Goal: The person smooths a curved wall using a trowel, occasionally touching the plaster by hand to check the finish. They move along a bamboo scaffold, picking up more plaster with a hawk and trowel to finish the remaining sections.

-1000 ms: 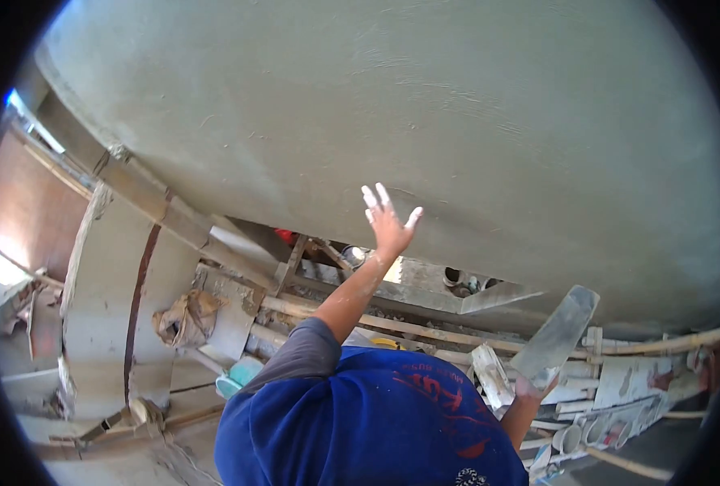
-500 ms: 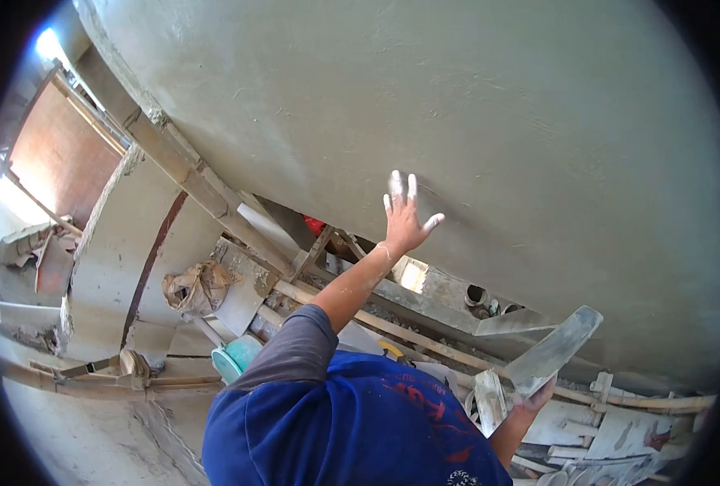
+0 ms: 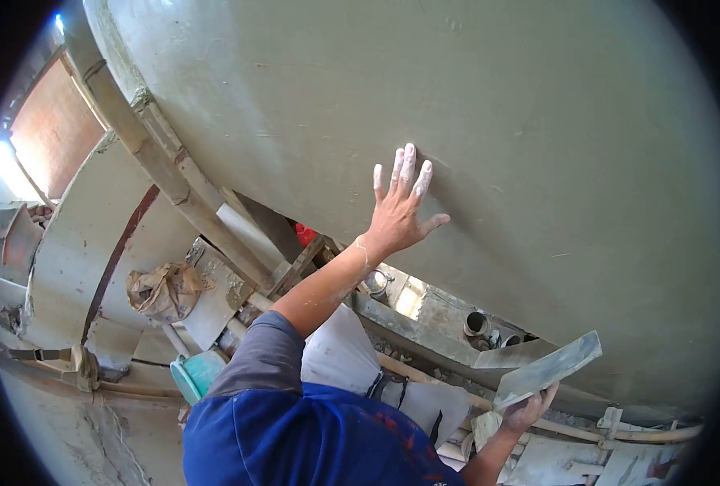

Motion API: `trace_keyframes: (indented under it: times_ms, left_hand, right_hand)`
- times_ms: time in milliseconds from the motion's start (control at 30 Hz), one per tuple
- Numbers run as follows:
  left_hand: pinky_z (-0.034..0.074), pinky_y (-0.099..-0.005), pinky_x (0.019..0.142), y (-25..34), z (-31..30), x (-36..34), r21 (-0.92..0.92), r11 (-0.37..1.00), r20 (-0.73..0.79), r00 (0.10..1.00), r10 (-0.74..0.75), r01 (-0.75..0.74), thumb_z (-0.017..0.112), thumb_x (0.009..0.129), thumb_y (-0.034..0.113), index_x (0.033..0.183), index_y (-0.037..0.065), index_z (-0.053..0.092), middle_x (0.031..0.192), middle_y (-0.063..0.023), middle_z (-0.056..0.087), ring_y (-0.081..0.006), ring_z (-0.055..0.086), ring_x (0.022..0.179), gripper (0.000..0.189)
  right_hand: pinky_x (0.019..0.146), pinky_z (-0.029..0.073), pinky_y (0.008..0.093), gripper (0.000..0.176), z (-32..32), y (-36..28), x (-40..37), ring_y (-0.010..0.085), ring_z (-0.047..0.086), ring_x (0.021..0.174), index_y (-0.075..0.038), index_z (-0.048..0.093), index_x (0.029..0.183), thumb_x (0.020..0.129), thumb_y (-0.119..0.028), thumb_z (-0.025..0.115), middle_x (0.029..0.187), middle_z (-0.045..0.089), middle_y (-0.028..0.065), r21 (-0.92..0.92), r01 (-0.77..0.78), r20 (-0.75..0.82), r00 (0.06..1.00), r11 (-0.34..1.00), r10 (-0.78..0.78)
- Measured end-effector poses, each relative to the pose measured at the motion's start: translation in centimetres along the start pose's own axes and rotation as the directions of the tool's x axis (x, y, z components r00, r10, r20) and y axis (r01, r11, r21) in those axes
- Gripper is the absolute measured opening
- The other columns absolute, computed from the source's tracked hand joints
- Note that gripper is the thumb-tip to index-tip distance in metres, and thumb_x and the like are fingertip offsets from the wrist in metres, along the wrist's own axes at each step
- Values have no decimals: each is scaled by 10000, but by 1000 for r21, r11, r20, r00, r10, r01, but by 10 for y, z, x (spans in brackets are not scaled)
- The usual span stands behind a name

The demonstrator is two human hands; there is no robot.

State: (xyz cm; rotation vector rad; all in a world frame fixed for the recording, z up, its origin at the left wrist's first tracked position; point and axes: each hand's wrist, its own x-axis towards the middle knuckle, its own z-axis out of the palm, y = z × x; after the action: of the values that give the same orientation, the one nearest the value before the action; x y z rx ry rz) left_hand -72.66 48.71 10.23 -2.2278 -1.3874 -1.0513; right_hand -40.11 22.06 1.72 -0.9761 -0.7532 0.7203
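Since the earlier frame the left hand [image 3: 399,212] has climbed higher on the plastered wall [image 3: 498,105], and the view has swung so that the wall fills more of the frame.

Far left: a brick-red panel [image 3: 52,134] with bright daylight at its edge. Beside it a timber pole [image 3: 166,166] runs diagonally along the lower edge of the wall. Below the pole, a crumpled sack [image 3: 159,292] sits on a grey ledge. A teal bucket [image 3: 196,374] shows just beside the grey sleeve.

Centre: the left hand lies against the wall, fingers spread wide, thumb out to the right, fingertips chalky white. The wall is grey-green and smooth, with faint sweep marks and a few small scratches. It takes up the whole upper and right part of the view.

Right of the hand, below the wall's edge: open pipe ends [image 3: 477,322] in a recess.

Lower right: the right hand [image 3: 526,411] has its fingers curled up around the underside of a trowel [image 3: 548,368]. The blade is flat, grey and mortar-smeared, tilted up to the right and close to the wall; the handle is hidden.
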Motion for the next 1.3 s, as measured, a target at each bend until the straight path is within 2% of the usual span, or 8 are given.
trace_keyframes:
  times_ms: [200,467,600,800,900,1100,1200,1300]
  left_hand:
    - [-67,-556,1133,1,12,-2,66,998,-72,997,11,-6,711,782,556,1527,48,138,1590,-256,63,-367,43,1490,1068]
    - [13,-571,1139,3,5,0,36,999,-75,997,9,-7,741,776,508,1531,66,173,1599,-215,93,-352,68,1490,1043]
    - [83,-580,1134,6,-16,-1,36,999,-13,999,30,-30,756,780,449,1534,85,184,1596,-201,122,-358,131,1475,1014]
    - [171,-573,1121,-9,-35,-17,-161,981,-23,995,101,-103,774,779,345,1529,80,198,1582,-227,130,-374,199,1448,982]
    - [201,-550,1121,-34,-34,-60,-254,963,83,990,118,-94,776,778,315,1520,63,206,1574,-253,122,-392,222,1435,969]
    - [328,-469,1089,-129,-35,-190,-453,887,299,952,61,85,746,802,129,1492,-9,200,1549,-277,162,-416,321,1381,890]
    - [476,-409,959,-163,-50,-261,-543,698,416,871,-260,468,721,806,35,1501,-12,168,1511,-256,260,-330,478,1260,889]
    - [511,-374,908,-170,-88,-299,-361,844,334,900,-279,396,695,813,-5,1515,-6,130,1491,-244,288,-285,558,1125,901]
  right_hand:
    - [1075,371,441,751,-32,79,-8,317,449,1280,37,276,1458,848,-351,480,1423,403,193,-124,144,-145,976,982,-161]
    - [1070,396,452,636,-33,111,-22,292,476,1275,-67,324,1466,959,-438,423,1415,450,122,380,103,-248,969,919,-6]
    - [1042,417,429,537,-9,86,-6,270,520,1216,-70,370,1435,983,-353,433,1343,502,112,374,159,-266,962,914,-59]
    - [669,369,240,107,47,26,55,70,435,783,-49,532,933,903,-138,583,851,470,-18,-167,335,-317,872,927,-373]
    - [716,429,249,186,61,-10,102,70,476,799,-11,535,1062,923,-124,589,892,524,-3,-476,529,-99,761,702,-641]
    - [617,484,278,298,35,-74,213,108,575,686,27,561,1112,910,-176,646,841,637,53,-762,498,-150,487,414,-861]
    - [608,476,262,312,18,-74,253,106,588,690,33,565,1106,901,-180,664,843,647,64,-730,507,-201,480,457,-854]
    - [621,485,312,335,42,-58,262,148,597,700,31,565,1091,892,-213,680,833,639,74,-681,529,-199,532,506,-823]
